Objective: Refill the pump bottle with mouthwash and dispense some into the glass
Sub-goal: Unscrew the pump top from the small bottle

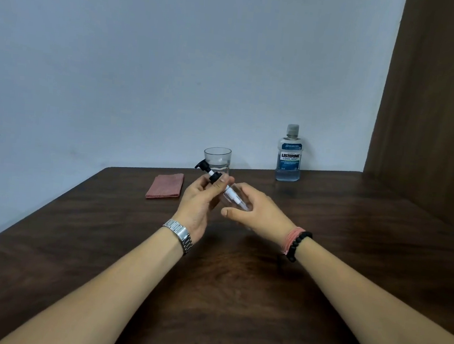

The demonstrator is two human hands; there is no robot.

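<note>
I hold a small clear pump bottle [234, 197] tilted above the table, its black pump head [203, 167] pointing up and left. My left hand [200, 202] pinches the black collar of the pump. My right hand [255, 209] wraps around the clear body from the right. Behind the pump stands an empty clear glass [217, 158], upright near the table's back edge. A mouthwash bottle [289, 155] with blue liquid and a closed grey cap stands at the back right, apart from both hands.
A folded pink cloth [166, 186] lies on the dark wooden table [238, 282] left of the glass. A pale wall runs behind the table, and a brown wooden panel [432, 107] rises on the right.
</note>
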